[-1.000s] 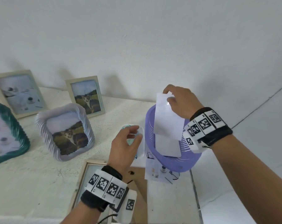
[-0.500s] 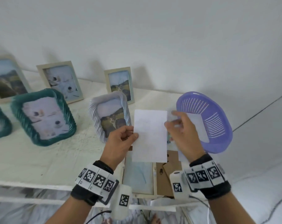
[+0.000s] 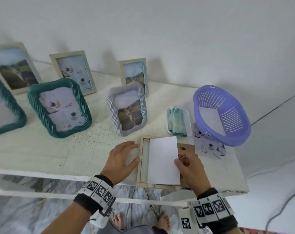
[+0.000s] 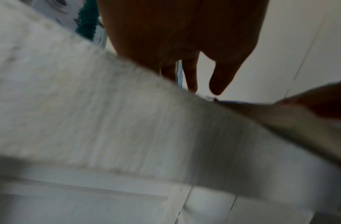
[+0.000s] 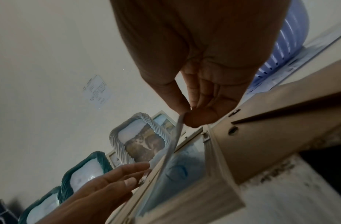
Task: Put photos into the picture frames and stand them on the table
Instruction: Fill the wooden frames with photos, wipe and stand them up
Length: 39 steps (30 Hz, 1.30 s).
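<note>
Right hand (image 3: 189, 168) pinched photo (image 3: 163, 160) white-side-up over open frame (image 3: 142, 163) at table's 5 o'clock edge; left hand (image 3: 121, 159) lay slack, fingers straight, beside frame. Risk: photo skewing, since single-corner pinch gave poor alignment.

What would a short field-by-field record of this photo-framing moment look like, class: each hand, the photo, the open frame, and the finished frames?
right hand: pinches the photo's right edge
photo: white back up, over the open frame, not yet seated
left hand: fingers straight, at the frame's left edge
open frame: wooden, lying flat near the table's front edge
backing board: brown, lying right of the frame
finished frames: six stand behind, such as the grey ribbed frame
purple basket: holds another sheet
</note>
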### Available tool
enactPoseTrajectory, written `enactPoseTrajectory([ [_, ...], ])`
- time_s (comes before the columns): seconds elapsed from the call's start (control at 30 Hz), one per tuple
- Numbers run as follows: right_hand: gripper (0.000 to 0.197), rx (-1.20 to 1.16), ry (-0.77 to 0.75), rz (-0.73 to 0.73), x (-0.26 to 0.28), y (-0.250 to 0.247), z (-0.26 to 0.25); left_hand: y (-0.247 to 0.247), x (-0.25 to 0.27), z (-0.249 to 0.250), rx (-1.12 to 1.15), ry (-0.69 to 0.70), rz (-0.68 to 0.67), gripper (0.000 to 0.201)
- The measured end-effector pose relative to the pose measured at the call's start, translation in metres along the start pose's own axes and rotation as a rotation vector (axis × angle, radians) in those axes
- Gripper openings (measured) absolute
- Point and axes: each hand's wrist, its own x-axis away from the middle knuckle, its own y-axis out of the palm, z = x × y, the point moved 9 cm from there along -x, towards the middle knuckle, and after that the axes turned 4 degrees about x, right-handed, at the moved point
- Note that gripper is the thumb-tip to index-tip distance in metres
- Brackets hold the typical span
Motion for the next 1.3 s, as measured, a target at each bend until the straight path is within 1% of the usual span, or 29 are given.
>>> enactPoseTrajectory([
  [0.03,0.004,0.028,0.011,0.011,0.001,0.0,0.002,0.002,0.002,-0.001,-0.05,0.029,0.004,0.051],
  [0.13,0.013,0.133,0.003,0.002,0.001,0.009,0.003,0.007,0.008,-0.002,-0.142,0.085,0.019,0.048],
  [0.27,0.013,0.26,-0.002,0.031,-0.002,0.014,-0.007,0.004,0.007,-0.001,-0.141,0.087,0.059,0.047],
  [0.37,0.011,0.425,0.015,0.003,0.001,0.017,-0.016,0.005,0.008,-0.001,-0.149,0.101,0.065,0.046],
  [0.47,0.019,0.577,0.02,-0.021,0.002,0.021,-0.018,0.006,0.008,-0.004,-0.157,0.1,0.064,0.046],
  [0.53,0.019,0.646,-0.006,-0.025,0.002,0.025,-0.02,0.006,0.008,-0.005,-0.158,0.104,0.068,0.046],
  [0.63,0.027,0.679,-0.032,-0.013,0.003,0.025,-0.02,0.006,0.009,-0.005,-0.157,0.11,0.078,0.046],
  [0.7,0.026,0.637,-0.031,0.029,0.003,0.018,-0.016,0.006,0.009,-0.004,-0.158,0.114,0.082,0.047],
  [0.77,0.024,0.606,-0.032,0.117,0.004,0.005,-0.009,0.005,0.009,-0.005,-0.161,0.118,0.08,0.048],
  [0.83,0.026,0.705,-0.032,0.178,0.005,-0.008,-0.001,0.007,0.009,-0.005,-0.163,0.122,0.074,0.046],
  [0.9,0.035,0.861,0.007,0.153,0.005,-0.013,0.012,0.007,0.009,-0.005,-0.155,0.127,0.07,0.042],
  [0.93,0.041,0.897,0.036,0.123,0.007,-0.014,0.018,0.007,0.009,-0.005,-0.148,0.127,0.071,0.04],
  [1.0,0.046,0.872,0.072,0.083,0.009,-0.015,0.03,0.006,0.009,-0.006,-0.134,0.125,0.075,0.038],
  [1.13,0.041,0.79,0.031,0.076,0.011,-0.018,0.035,0.006,0.009,-0.005,-0.128,0.127,0.075,0.038],
  [1.3,0.042,0.638,0.019,0.059,0.016,-0.035,0.044,0.006,0.01,-0.005,-0.122,0.12,0.074,0.038],
])
